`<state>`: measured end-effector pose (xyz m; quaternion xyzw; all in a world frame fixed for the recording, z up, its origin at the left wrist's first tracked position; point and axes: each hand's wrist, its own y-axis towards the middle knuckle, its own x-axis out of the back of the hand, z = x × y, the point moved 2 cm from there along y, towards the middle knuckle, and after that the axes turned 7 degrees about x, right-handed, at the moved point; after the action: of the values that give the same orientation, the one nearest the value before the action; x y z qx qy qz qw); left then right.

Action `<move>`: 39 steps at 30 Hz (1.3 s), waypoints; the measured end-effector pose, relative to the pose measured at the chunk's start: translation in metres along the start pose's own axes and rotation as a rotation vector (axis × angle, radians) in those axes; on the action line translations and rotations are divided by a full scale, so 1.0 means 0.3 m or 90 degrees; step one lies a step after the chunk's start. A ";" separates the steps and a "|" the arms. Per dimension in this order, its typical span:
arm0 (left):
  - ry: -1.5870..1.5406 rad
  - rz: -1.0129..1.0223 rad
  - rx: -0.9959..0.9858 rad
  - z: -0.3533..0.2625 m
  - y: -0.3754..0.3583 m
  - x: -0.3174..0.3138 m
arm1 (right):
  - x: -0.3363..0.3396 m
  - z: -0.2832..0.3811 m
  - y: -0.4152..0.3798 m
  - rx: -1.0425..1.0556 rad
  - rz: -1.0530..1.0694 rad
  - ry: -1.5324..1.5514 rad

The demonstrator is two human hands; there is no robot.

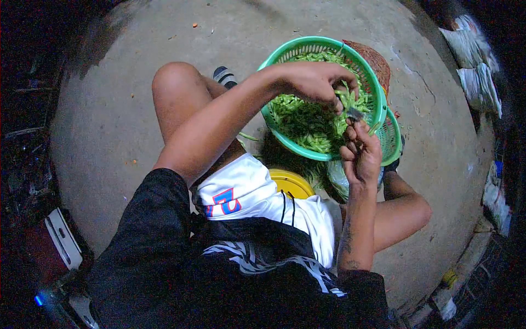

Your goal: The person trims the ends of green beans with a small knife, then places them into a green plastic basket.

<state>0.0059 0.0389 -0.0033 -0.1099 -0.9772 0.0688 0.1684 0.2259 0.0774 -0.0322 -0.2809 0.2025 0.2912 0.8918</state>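
We sit with our knees spread on the concrete floor (pixel 109 142), both hands working over the large green basket (pixel 267 118) in front of us. The light green strips (pixel 319 143) lie heaped inside it, with a darker green patch (pixel 307 118) of finer pieces near the middle.

Our left hand (pixel 323 88) reaches across the basket, palm down, its fingers bent just above the strips. Its grip is partly curled, with green between the thumb and fingers; we cannot tell whether it holds any of it. Our right hand (pixel 363 151) is at the basket's near right rim, palm turned up, its grip narrow around a small dark blade (pixel 355 114) that points up toward the left fingers.

A second green basket (pixel 391 140) shows beyond the large one's right side, partly covered by it. A reddish mesh sack (pixel 373 61) sits just behind the large basket's far right rim. Nearer us, a round yellow container (pixel 290 182) stands between our legs, and a clear plastic bag (pixel 338 178) lies below the basket, partly hidden by our right hand. A striped sandal (pixel 223 75) shows past our left leg.
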 end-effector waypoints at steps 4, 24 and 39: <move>-0.048 0.017 -0.038 0.027 0.015 0.000 | -0.004 -0.007 -0.001 0.016 0.001 0.031; -0.107 0.082 0.020 0.017 0.003 -0.027 | -0.007 -0.015 0.000 0.040 -0.011 0.037; -0.052 -0.043 -0.001 0.075 0.015 0.043 | -0.019 0.013 -0.003 -0.042 0.136 0.065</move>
<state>-0.0128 0.0442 -0.0211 -0.0736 -0.9864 0.0670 0.1305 0.2229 0.0769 -0.0258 -0.3016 0.2664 0.3762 0.8346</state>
